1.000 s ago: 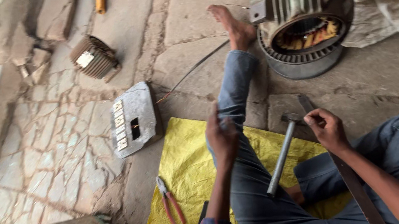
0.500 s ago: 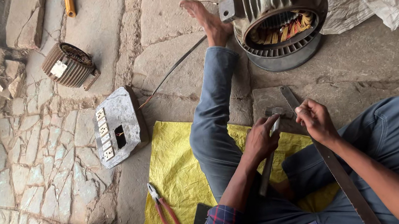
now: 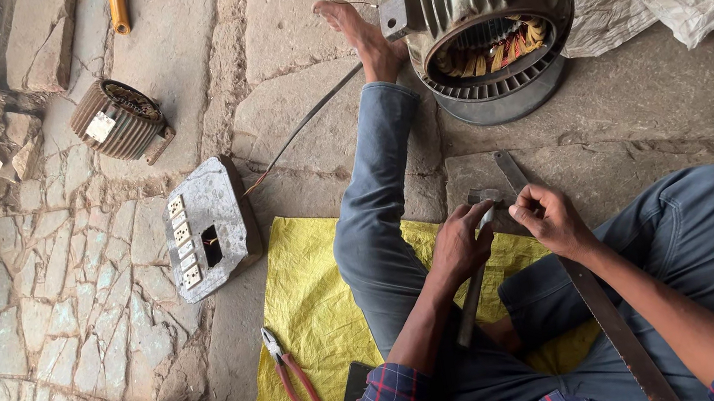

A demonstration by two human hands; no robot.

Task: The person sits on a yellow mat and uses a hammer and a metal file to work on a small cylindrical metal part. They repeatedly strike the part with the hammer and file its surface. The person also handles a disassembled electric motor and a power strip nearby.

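The large motor housing (image 3: pixel 481 17) at upper centre of the frame contained copper-coloured windings (image 3: pixel 490 49). One smaller ribbed housing (image 3: pixel 118 118) lay at upper left; its contents could not be made out. At centre right, the left hand (image 3: pixel 461 246) was clamped on one grey metal rod (image 3: pixel 475 282). The right hand (image 3: pixel 551 219) was closed on one long flat metal strip (image 3: pixel 593 297). One pair of red-handled pliers (image 3: pixel 290 380) lay on the yellow sheet (image 3: pixel 315 301).

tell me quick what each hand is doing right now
Left hand: closed around a slim grey metal rod.
Right hand: fingers curled at the rod's top end, over a long flat rusty metal strip; what it grips cannot be told.
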